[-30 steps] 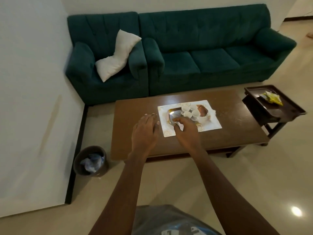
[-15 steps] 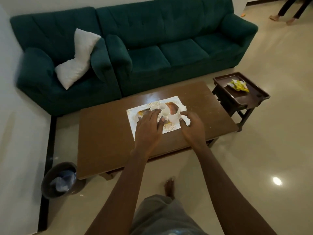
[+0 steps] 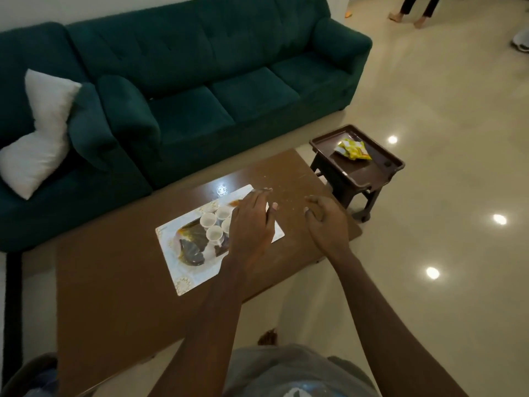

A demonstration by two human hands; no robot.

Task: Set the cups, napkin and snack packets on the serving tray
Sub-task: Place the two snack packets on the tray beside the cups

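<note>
Green sofa (image 3: pixel 200 81) spans the far side, with a white cushion (image 3: pixel 40 133) on the armchair at far left. Brown tabletop (image 3: pixel 114 282) lies in front of it. At its right end stands a dark stool (image 3: pixel 357 193) bearing a dark tray (image 3: pixel 369 171) that holds one yellow packet (image 3: pixel 353 149). A white patterned serving tray (image 3: pixel 197 277) lies mid-tabletop. Left hand (image 3: pixel 252 227) is over the tray's right part, fingers straight and relaxed, gripping nothing; whether it touches the things beneath is unclear. Right hand (image 3: pixel 327 224) is over bare tabletop to the right, fingers loosely curled, empty. On the serving tray: a dark snack packet (image 3: pixel 191 250) at left, and small white cups (image 3: pixel 208 219) clustered just beside the left hand.
</note>
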